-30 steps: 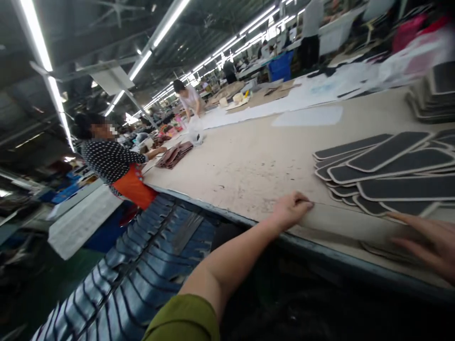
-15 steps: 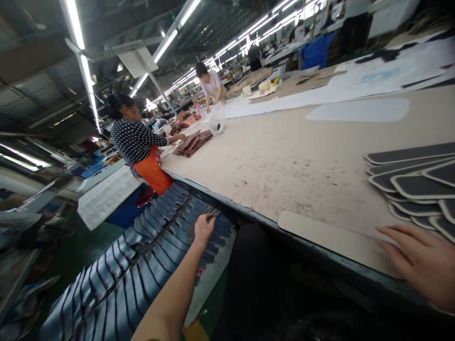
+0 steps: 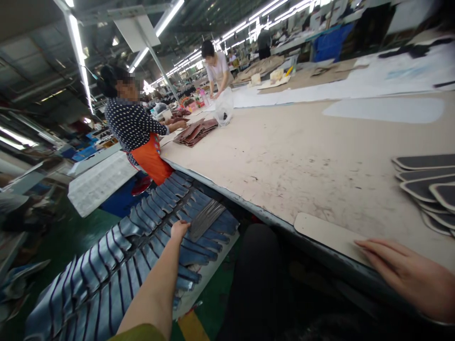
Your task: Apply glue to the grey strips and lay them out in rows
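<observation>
My left hand (image 3: 180, 229) reaches down to the left, over rows of overlapping blue-grey leather-like pieces (image 3: 142, 272). Its fingers are drawn together, and I cannot make out what is in them. Just right of the fingertips, a streaked grey flat sheet (image 3: 207, 219) lies on the blue pieces. My right hand (image 3: 408, 272) is stretched out with its fingers long, the tips at a pale beige rounded panel (image 3: 329, 232). That panel lies along the table's near edge, its right end covered by the hand.
Dark panels with pale borders (image 3: 432, 184) lie overlapped at the right of the beige table (image 3: 249, 156). A person in an orange apron (image 3: 149, 158) handles brown pieces (image 3: 196, 132) at the far left corner. Another person (image 3: 217, 71) bends beside a clear plastic bag (image 3: 223, 109).
My left hand has moved left and a little down, off the grey sheet's right part, uncovering it. My right hand sits further left on the beige panel. The view has shifted slightly.
</observation>
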### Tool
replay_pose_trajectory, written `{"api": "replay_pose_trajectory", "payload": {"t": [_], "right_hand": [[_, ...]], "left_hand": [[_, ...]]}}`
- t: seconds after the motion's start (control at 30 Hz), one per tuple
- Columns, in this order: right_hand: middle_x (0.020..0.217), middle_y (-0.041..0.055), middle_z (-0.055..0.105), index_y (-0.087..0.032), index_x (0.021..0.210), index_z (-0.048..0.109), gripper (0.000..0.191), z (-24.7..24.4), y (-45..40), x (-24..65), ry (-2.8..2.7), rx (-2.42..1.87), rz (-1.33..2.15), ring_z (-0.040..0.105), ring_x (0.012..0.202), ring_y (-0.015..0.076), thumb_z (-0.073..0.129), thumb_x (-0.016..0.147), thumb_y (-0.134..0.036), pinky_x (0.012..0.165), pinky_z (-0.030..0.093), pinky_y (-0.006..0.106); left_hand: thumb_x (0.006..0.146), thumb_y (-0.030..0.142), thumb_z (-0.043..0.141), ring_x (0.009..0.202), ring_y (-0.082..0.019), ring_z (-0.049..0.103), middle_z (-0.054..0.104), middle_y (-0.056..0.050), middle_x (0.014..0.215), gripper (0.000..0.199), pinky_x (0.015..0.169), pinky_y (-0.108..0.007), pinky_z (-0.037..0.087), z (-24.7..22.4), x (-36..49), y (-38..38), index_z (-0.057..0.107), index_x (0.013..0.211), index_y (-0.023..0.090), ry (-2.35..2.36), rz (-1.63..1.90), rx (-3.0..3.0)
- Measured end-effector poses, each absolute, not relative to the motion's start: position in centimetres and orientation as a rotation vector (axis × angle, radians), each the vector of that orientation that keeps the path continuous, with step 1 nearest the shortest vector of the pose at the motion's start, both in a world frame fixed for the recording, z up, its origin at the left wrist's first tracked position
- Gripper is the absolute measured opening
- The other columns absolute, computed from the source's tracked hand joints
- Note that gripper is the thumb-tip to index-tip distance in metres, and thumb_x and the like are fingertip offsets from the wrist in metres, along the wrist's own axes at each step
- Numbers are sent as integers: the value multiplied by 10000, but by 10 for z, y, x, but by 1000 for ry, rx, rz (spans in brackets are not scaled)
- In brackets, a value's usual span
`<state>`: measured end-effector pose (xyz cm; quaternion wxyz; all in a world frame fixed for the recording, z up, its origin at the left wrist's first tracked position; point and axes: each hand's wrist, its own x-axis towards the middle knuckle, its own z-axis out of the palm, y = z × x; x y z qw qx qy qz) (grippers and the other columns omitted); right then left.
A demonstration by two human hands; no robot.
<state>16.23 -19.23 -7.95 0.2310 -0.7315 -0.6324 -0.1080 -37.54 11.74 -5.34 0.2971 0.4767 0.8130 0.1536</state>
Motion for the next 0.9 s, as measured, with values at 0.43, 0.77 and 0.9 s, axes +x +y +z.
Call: {"api": "replay_pose_trajectory", "payload": {"t": [0.43, 0.77, 0.9], "right_hand": [[977, 48, 643, -220, 1070, 600, 231, -14, -180, 104, -1521, -1592, 53, 620, 842, 165, 556, 858, -299, 789, 489, 265], [857, 51, 679, -176, 1036, 641, 359, 32, -194, 44, -875, -1127, 1069, 636, 757, 172, 668, 763, -408, 676, 500, 267], [758, 53, 670, -137, 886, 661, 330, 40, -200, 59, -611, -1138, 1067, 619, 618, 139, 642, 755, -439, 533, 458, 220]], "left_hand": [[724, 100, 619, 666, -80, 629, 667, -3, 812, 251, 603, -178, 494, 52, -280, 46, 615, 949, 213, 1260, 1169, 920], [639, 114, 729, 825, -121, 642, 680, 19, 839, 211, 767, -273, 537, 54, -85, -79, 646, 819, 186, 722, 1375, 880], [619, 107, 744, 818, -106, 632, 665, 43, 833, 201, 757, -266, 540, 47, -41, -106, 634, 769, 182, 684, 1315, 831]]}}
